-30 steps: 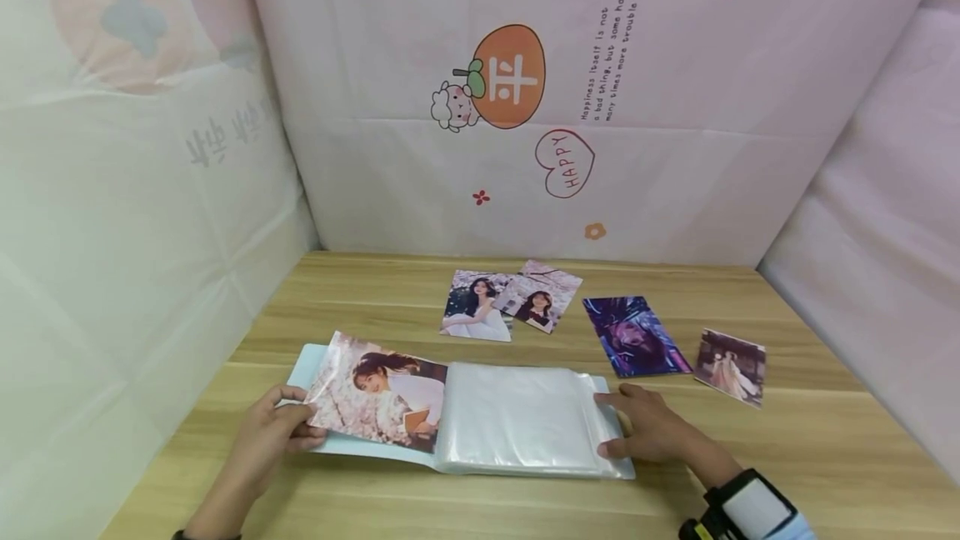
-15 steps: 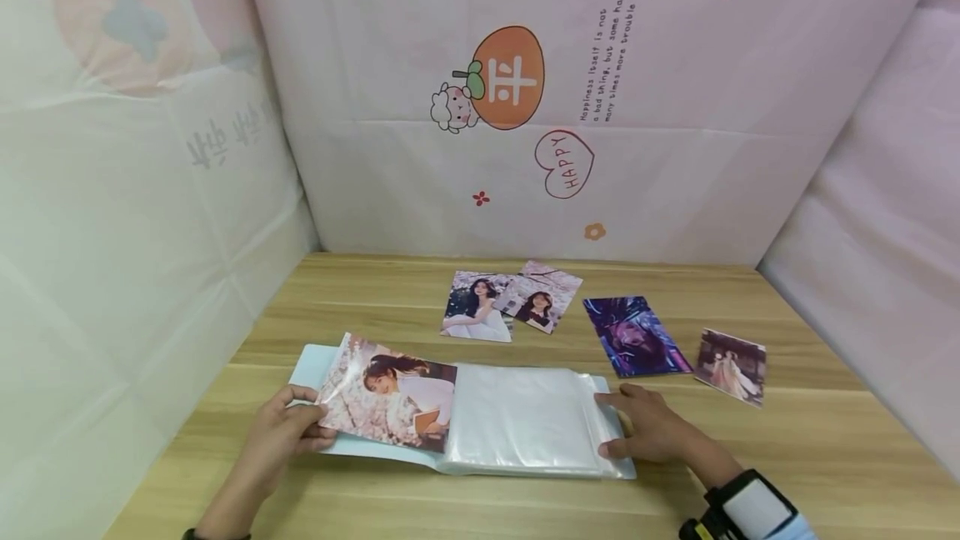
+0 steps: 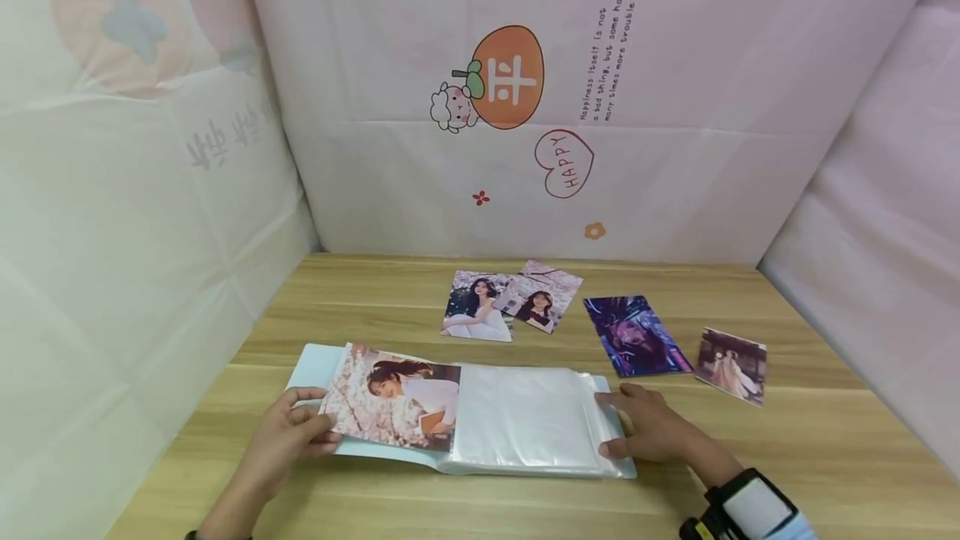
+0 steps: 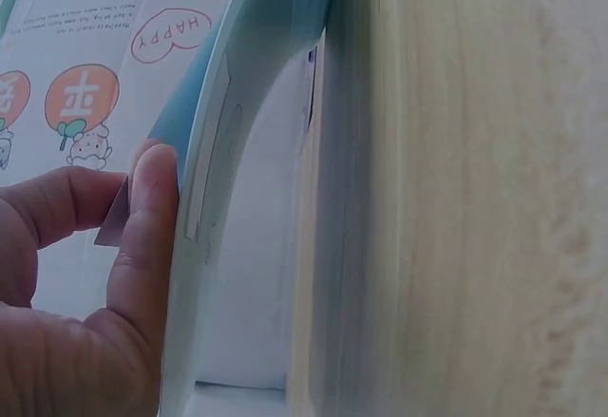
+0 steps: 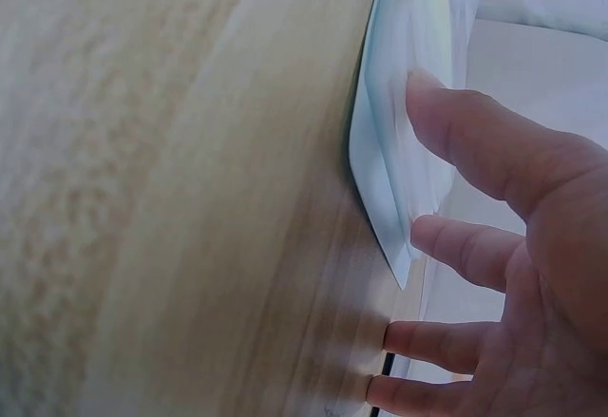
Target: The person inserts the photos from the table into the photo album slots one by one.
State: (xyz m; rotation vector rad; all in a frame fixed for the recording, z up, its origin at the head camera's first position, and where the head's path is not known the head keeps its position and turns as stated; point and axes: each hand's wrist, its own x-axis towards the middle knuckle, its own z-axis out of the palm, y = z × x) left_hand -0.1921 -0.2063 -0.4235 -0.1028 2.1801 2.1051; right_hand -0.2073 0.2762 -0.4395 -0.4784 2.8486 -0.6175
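In the head view a pale blue photo album (image 3: 314, 363) lies spread on the table, with clear plastic sleeves (image 3: 525, 419) on its right half. A photo (image 3: 401, 398) of a person among pink blossoms lies slightly tilted over the left side. Its right end meets the left edge of the sleeves; whether it is inside one I cannot tell. My left hand (image 3: 292, 432) pinches the photo's lower left corner between thumb and finger. My right hand (image 3: 651, 426) rests its fairly straight thumb and index finger on the sleeves' right edge, also seen in the right wrist view.
Behind the album lie two overlapping photos (image 3: 476, 307), a purple-blue picture card (image 3: 637, 336) and a small photo of a person in a long dress (image 3: 731, 367). White printed cloth (image 3: 375, 173) encloses the wooden table (image 3: 360, 290) at the back and sides.
My left hand has slid the blossom photo to the right, and its upper left corner has come down a little, so it lies straighter. My right hand stays in place.
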